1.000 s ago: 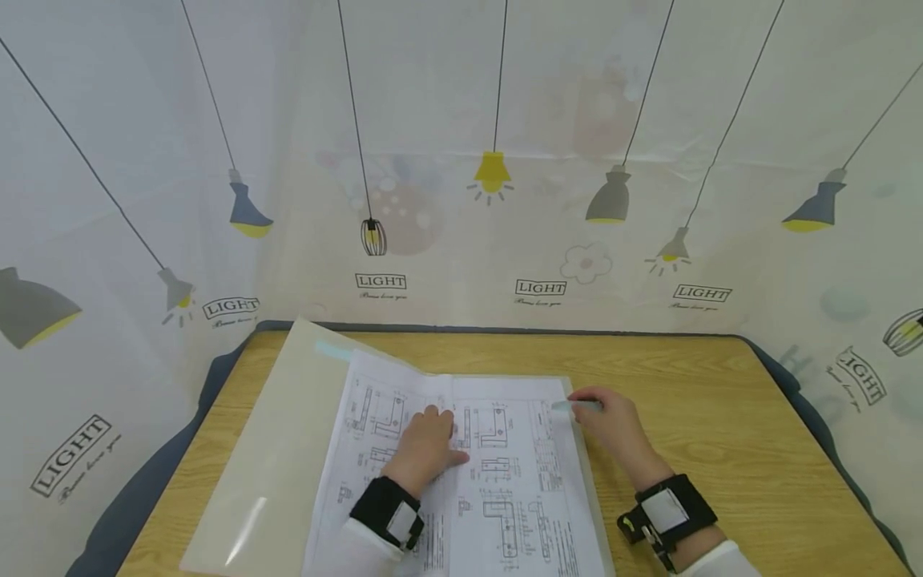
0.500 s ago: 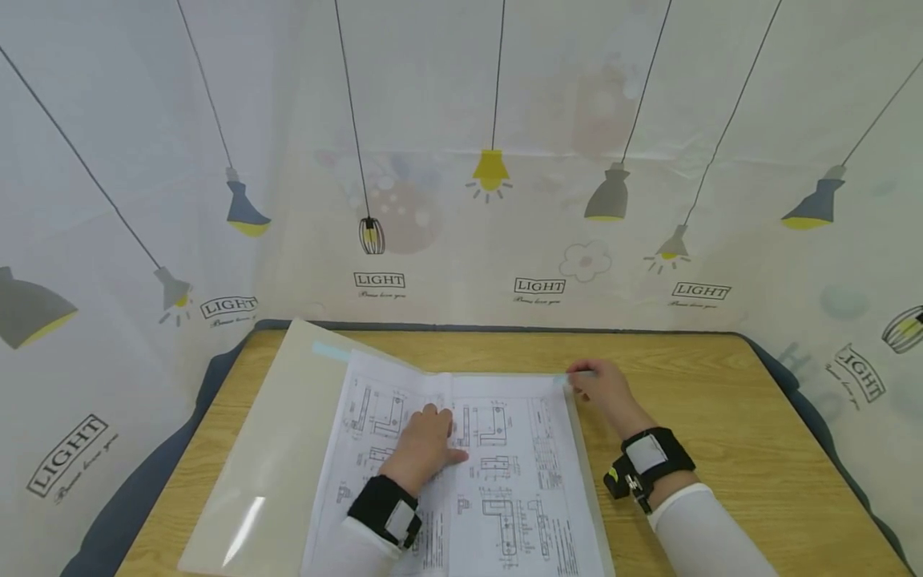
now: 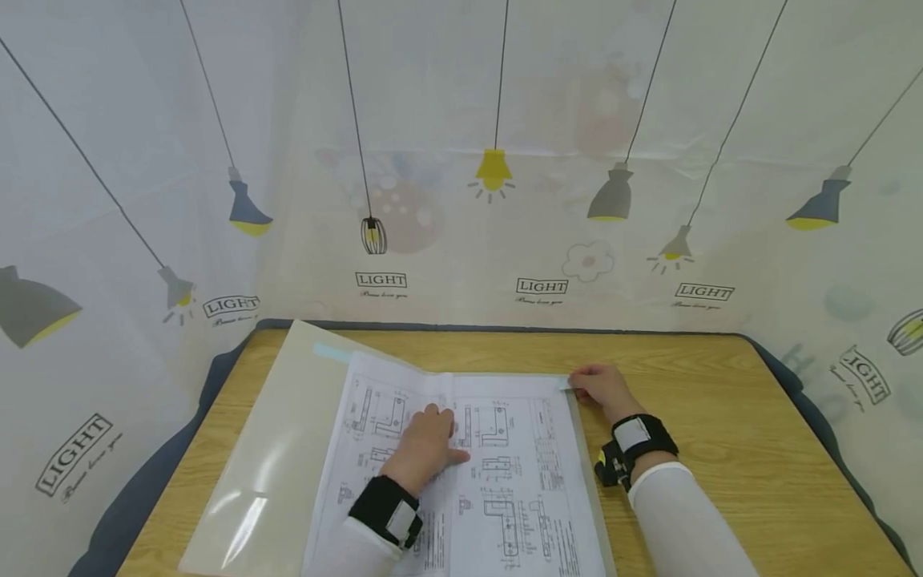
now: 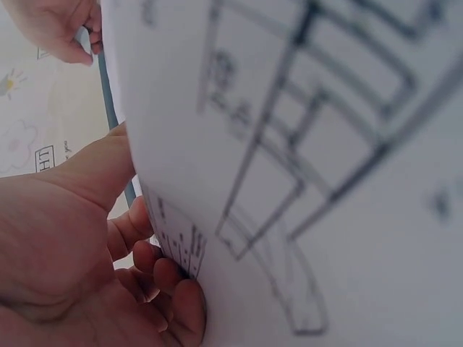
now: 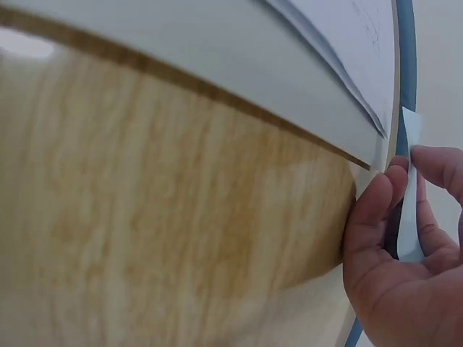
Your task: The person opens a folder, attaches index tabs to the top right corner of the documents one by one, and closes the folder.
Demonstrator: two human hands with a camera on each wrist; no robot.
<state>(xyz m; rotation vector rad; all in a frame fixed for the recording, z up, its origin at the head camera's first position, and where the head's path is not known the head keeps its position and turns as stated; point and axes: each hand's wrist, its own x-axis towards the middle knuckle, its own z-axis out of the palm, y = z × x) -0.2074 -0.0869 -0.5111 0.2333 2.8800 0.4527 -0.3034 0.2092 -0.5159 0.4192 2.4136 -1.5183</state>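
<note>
Technical drawings lie spread open in a pale folder on the wooden table. My left hand rests on the sheets near the middle fold, fingers pointing away from me. In the left wrist view its fingers are slightly bent against the paper. At the top right corner of the right page, my right hand pinches a pale blue strip between thumb and fingers. One end of that strip sticks out past the fingertips over the corner; whether it touches the page I cannot tell.
Another light blue strip lies along the top of the folder's left cover. Wooden table surface extends to the right of the folder. A curtain printed with lamps hangs behind and around the table.
My right hand has moved up along the page's right edge to the top corner, with the pale blue strip still pinched. The left hand and the drawings have stayed in place.
</note>
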